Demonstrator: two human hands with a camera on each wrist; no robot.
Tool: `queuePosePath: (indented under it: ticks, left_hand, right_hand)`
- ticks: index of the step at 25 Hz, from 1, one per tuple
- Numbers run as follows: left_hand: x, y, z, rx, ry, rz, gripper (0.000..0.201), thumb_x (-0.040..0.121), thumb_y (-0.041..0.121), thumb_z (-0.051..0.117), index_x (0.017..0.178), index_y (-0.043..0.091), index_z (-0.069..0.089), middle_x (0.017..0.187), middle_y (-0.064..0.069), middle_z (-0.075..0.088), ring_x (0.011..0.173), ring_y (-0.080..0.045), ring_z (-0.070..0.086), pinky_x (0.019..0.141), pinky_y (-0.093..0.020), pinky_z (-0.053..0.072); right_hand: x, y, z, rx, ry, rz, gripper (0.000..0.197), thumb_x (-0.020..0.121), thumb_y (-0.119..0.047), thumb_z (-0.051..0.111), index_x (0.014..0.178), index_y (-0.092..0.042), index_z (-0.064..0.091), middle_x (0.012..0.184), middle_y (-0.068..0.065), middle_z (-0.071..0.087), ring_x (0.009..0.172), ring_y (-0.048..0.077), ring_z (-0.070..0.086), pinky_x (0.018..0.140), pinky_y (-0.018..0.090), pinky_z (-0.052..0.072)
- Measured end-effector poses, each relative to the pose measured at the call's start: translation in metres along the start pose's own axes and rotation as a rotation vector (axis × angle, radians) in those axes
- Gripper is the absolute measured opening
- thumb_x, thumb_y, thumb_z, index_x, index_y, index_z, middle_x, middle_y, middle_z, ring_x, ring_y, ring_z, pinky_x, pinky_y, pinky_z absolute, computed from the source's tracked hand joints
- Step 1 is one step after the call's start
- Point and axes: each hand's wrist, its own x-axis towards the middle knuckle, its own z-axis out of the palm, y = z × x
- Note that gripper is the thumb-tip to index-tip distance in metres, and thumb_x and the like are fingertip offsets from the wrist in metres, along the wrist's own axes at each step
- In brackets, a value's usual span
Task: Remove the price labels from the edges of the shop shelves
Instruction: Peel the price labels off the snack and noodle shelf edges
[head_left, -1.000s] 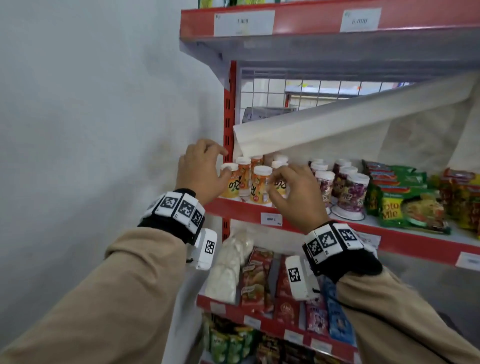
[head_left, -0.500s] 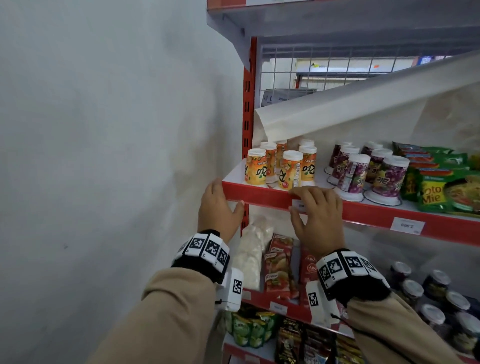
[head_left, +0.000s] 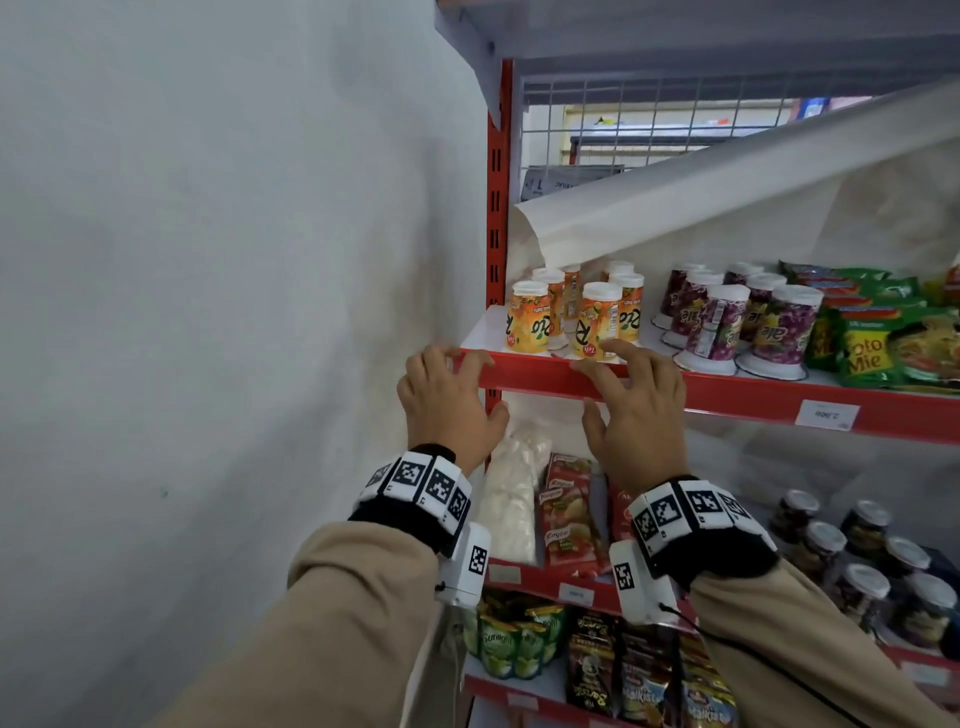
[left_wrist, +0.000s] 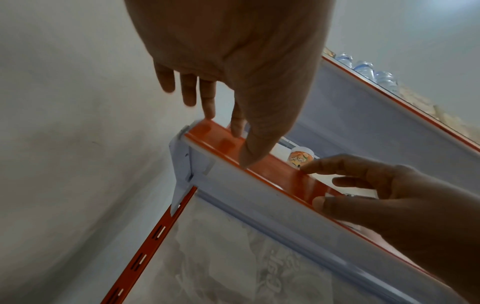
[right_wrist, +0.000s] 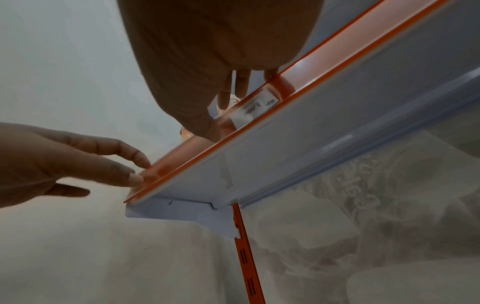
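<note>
The red front edge (head_left: 535, 371) of the shelf of drink cups runs across the head view. My left hand (head_left: 447, 400) rests at its left end, with straight fingers (left_wrist: 209, 109) and the thumb touching the red strip (left_wrist: 272, 164). My right hand (head_left: 634, 415) lies spread over the edge a little further right, hiding a label there in the head view. In the right wrist view that white price label (right_wrist: 253, 111) sits in the strip, and my right hand (right_wrist: 215, 119) has its thumb at the label's left end and its fingers over the top. Another label (head_left: 826, 414) sits further right.
Orange cups (head_left: 592, 325) and purple cups (head_left: 722, 322) stand just behind the edge, with noodle packets (head_left: 883, 348) to the right. A white wall (head_left: 234, 312) closes off the left. The lower shelf edge (head_left: 540, 582) carries a label (head_left: 575, 592) above sachets and jars.
Both hands came down from the cups onto the red shelf edge. Since half a second ago the right hand has spread its fingers wider over the label.
</note>
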Motion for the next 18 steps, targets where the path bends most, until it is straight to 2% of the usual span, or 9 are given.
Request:
queuePosePath:
  ticks: [2,4,7,10,15,18]
  left_hand:
    - [0.004,0.005,0.001,0.062,0.028,0.067,0.037,0.074,0.045,0.064,0.109,0.031,0.057,0.12,0.001,0.045,0.114,-0.024,0.035,0.097,-0.039,0.026]
    - [0.008,0.015,0.004,0.08,0.015,0.165,0.036,0.075,0.045,0.063,0.109,0.033,0.058,0.116,0.004,0.049,0.111,-0.024,0.037,0.093,-0.038,0.024]
    - [0.013,0.04,0.013,0.02,0.004,0.331,0.034,0.08,0.038,0.063,0.113,0.031,0.06,0.113,0.006,0.054,0.109,-0.022,0.041,0.089,-0.036,0.024]
    - [0.017,0.063,0.022,-0.084,-0.01,0.448,0.028,0.083,0.027,0.065,0.111,0.023,0.063,0.112,0.002,0.057,0.107,-0.023,0.046,0.088,-0.035,0.03]
    - [0.021,0.07,0.032,-0.278,0.066,0.484,0.014,0.081,0.013,0.07,0.095,0.015,0.07,0.095,-0.002,0.062,0.094,-0.026,0.052,0.078,-0.039,0.041]
    - [0.021,0.068,0.035,-0.333,0.089,0.505,0.01,0.08,0.01,0.07,0.09,0.014,0.07,0.09,-0.002,0.06,0.09,-0.025,0.053,0.075,-0.041,0.043]
  right_hand:
    - [0.0,0.0,-0.005,-0.04,-0.018,0.014,0.045,0.073,-0.015,0.068,0.117,-0.022,0.061,0.124,0.007,0.052,0.112,0.035,0.043,0.093,0.048,0.036]
    - [0.001,0.006,-0.012,-0.1,-0.041,0.038,0.042,0.072,-0.018,0.069,0.113,-0.02,0.061,0.115,0.007,0.053,0.106,0.032,0.044,0.086,0.044,0.036]
    - [0.008,0.025,-0.025,-0.104,-0.08,0.054,0.032,0.074,-0.019,0.069,0.104,-0.013,0.062,0.107,0.01,0.054,0.099,0.032,0.046,0.082,0.042,0.038]
    - [0.012,0.039,-0.035,-0.079,-0.108,0.025,0.025,0.076,-0.019,0.073,0.096,-0.009,0.061,0.098,0.011,0.056,0.092,0.032,0.048,0.08,0.039,0.039]
    - [0.013,0.041,-0.041,-0.066,-0.146,-0.044,0.022,0.076,-0.008,0.071,0.097,-0.008,0.066,0.094,0.011,0.061,0.089,0.033,0.051,0.078,0.037,0.039]
    - [0.015,0.036,-0.04,-0.139,-0.236,-0.022,0.02,0.082,-0.013,0.062,0.103,-0.013,0.063,0.101,0.009,0.057,0.097,0.03,0.047,0.079,0.037,0.037]
